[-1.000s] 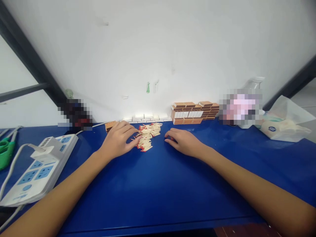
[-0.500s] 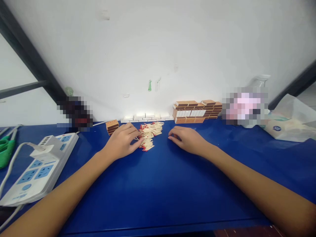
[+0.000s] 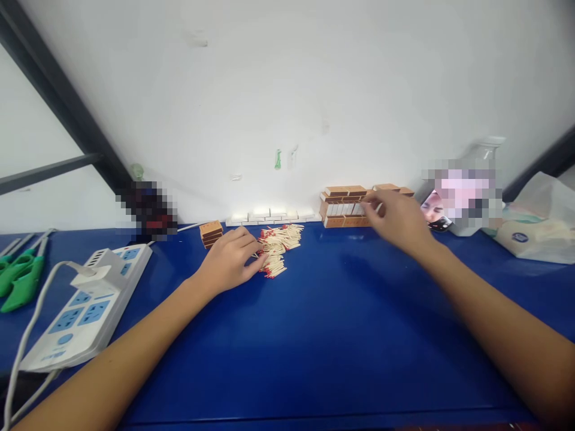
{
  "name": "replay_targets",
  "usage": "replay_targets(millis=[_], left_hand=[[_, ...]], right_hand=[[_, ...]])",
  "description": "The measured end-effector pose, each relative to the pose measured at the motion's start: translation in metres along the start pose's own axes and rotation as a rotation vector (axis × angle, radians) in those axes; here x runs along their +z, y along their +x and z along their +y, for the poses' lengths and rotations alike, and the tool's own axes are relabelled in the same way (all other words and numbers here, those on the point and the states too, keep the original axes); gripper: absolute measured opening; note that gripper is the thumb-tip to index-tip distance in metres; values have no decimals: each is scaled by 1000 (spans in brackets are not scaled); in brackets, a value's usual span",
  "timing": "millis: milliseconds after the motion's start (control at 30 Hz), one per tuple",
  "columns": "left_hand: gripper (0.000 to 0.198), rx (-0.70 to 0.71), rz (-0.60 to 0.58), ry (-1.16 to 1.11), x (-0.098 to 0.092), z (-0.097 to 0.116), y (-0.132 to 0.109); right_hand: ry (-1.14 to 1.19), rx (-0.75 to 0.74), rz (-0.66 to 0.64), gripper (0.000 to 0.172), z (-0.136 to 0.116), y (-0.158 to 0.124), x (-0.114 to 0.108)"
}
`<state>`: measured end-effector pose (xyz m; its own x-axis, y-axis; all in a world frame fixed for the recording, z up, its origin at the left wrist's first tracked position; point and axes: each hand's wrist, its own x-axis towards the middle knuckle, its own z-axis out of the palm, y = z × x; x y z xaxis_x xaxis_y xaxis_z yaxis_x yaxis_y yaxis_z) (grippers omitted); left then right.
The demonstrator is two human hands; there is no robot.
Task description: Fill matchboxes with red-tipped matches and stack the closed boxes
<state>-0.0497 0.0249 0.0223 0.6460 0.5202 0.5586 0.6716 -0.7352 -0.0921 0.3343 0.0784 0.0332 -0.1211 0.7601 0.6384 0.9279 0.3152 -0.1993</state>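
Observation:
A pile of red-tipped matches [image 3: 279, 244] lies on the blue table [image 3: 314, 335] near the wall. My left hand [image 3: 231, 260] rests at the pile's left edge, fingers curled and pinching a few matches. My right hand [image 3: 395, 220] is raised at the stack of brown and white matchboxes [image 3: 344, 206] by the wall. Its fingers are pinched together against the stack, on what looks like a small matchbox, though motion smears it. Two or three brown matchboxes [image 3: 211, 232] sit left of my left hand. A row of white inner trays [image 3: 269, 214] lines the wall.
A white and blue power strip [image 3: 85, 305] with a plugged-in cable lies at the left. Green scissors [image 3: 20, 278] are at the far left. A plastic bag with tissue [image 3: 532, 230] and a spray bottle [image 3: 487, 149] stand at the right, beside a blurred patch.
My right hand lifted off the table beside the matches and moved right and back to the matchbox stack. My left hand stayed at the pile. The view shifted slightly.

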Motion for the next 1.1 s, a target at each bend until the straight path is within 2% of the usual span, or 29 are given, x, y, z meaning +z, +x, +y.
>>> replay_targets(millis=[33,133,200,267,367,400,467,533,600,633,800,933,1033,1100], left_hand=[[22,-4,10,11,0,0,0],[21,-9,32,43,0,2,-1],[22,-6,36,54,0,2,-1],[22,-5,34,66,0,2,-1],[22,-3,46,95,0,2,-1],[23,-4,57,106,0,2,-2],[26,-10,90,125,0,1,-2],[26,-17,118,140,0,1,-2],[26,-14,129,152,-1,0,-2],[26,-11,131,156,-1,0,-2],[25,-8,138,171,-1,1,-2],[26,19,127,183,-1,2,-3],[26,34,129,182,-2,4,-3],[24,45,134,169,-3,6,-2]], right_hand=[[-9,41,88,29,12,3,-2],[-38,140,207,38,42,8,-6],[-50,207,239,37,53,12,-7],[-43,222,252,34,53,14,-7],[28,109,203,30,32,14,-2],[74,51,140,28,20,12,1],[199,-56,-97,24,-8,9,10],[227,-95,-203,17,-37,8,22],[120,-159,-346,20,-63,12,36],[51,-176,-377,23,-74,16,43],[5,-239,-378,31,-110,45,73],[-15,-261,-397,22,-125,62,89],[-30,-260,-410,21,-126,65,86],[-35,-259,-403,22,-123,59,73]])
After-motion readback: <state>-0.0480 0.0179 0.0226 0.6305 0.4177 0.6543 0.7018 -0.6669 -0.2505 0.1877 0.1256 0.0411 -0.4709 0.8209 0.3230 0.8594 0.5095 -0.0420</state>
